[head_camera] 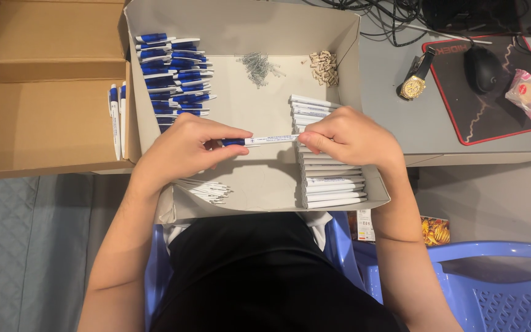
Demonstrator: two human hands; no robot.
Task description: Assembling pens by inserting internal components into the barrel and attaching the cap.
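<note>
A white pen with a blue end [259,141] lies level between both hands over a shallow white cardboard tray [235,27]. My left hand [185,147] pinches the blue end. My right hand [348,136] grips the white barrel end. Under the right hand runs a row of white pen barrels [330,184]. A pile of blue-and-white pen parts [176,74] fills the tray's left side. Small metal springs [256,64] and a heap of little beige pieces [325,66] lie at the back. Thin white refills [207,189] rest near the left wrist.
An open brown cardboard box [44,117] at the left holds two finished pens [117,117]. On the grey desk at the right are a gold wristwatch [414,83], a black mouse [482,67] on a red-edged mat, and a pink wrapped packet [528,92]. Blue plastic chairs [493,283] stand below.
</note>
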